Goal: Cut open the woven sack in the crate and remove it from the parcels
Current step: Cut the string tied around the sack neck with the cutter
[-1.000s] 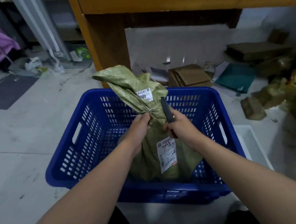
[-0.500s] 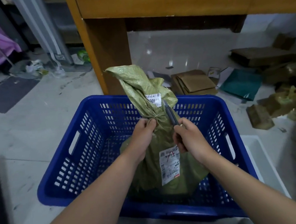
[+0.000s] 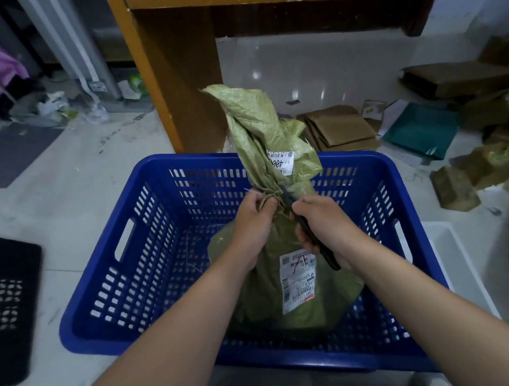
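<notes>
A green woven sack (image 3: 292, 295) stands upright in the blue plastic crate (image 3: 147, 260), tied at its neck, with white shipping labels on its body and top flap. My left hand (image 3: 252, 229) grips the tied neck. My right hand (image 3: 325, 232) holds a black knife (image 3: 309, 234), its tip against the tie at the neck. The parcels inside the sack are hidden.
A wooden table leg (image 3: 178, 75) stands just behind the crate. Flattened cardboard (image 3: 337, 129), a teal folder (image 3: 419, 130) and crumpled sacks (image 3: 495, 164) lie at the right. A black crate (image 3: 1, 307) sits at left, a white tray (image 3: 456, 269) at right.
The view has shifted closer, bringing a black crate into sight at left. My right hand lowered the knife so its tip meets the sack's tied neck; my left hand keeps its grip.
</notes>
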### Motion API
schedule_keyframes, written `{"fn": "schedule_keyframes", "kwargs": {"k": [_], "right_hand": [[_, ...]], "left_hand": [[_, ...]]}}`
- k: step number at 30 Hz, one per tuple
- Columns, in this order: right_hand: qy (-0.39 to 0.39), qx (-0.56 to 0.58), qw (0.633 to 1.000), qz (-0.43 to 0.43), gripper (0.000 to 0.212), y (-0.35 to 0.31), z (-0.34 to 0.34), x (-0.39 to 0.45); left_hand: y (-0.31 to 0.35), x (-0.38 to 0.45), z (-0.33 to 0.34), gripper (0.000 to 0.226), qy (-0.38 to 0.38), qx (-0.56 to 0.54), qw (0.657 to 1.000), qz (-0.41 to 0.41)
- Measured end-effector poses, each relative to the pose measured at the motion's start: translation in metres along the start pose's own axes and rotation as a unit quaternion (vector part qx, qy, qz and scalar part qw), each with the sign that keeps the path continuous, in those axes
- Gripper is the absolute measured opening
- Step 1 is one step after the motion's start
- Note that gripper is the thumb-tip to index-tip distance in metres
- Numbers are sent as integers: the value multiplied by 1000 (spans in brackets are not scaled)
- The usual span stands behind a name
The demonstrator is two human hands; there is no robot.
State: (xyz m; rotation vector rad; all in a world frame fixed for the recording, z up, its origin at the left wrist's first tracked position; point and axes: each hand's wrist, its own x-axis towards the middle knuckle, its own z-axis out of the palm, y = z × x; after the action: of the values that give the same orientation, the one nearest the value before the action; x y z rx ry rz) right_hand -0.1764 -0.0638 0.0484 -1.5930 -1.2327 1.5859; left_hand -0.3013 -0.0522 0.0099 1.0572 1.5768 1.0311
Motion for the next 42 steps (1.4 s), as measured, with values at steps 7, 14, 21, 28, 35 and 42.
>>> {"fn": "schedule_keyframes", "kwargs": {"k": [7,14,21,28,35,42], "right_hand": [[26,-16,1000,0,29,10,9,3],[27,37,998,49,30,10,12,8],[19,39,998,55,30,8,10,13],[-65,186,976,97,35,9,0,17],[-139,232,954,131,39,12,-6,22],[-153,257,946,126,44,17,-3,22]], "left_hand": [[-2,2,1,12,9,4,1000,6],[-4,1,-2,16,11,9,1000,28],[-6,2,-8,15,-13,72,995,71],[-5,4,-7,18,-44,-8,999,-2],[-3,11,-1,41,-58,-95,989,-98],[0,13,8,34,-51,-58,992,-97]]}}
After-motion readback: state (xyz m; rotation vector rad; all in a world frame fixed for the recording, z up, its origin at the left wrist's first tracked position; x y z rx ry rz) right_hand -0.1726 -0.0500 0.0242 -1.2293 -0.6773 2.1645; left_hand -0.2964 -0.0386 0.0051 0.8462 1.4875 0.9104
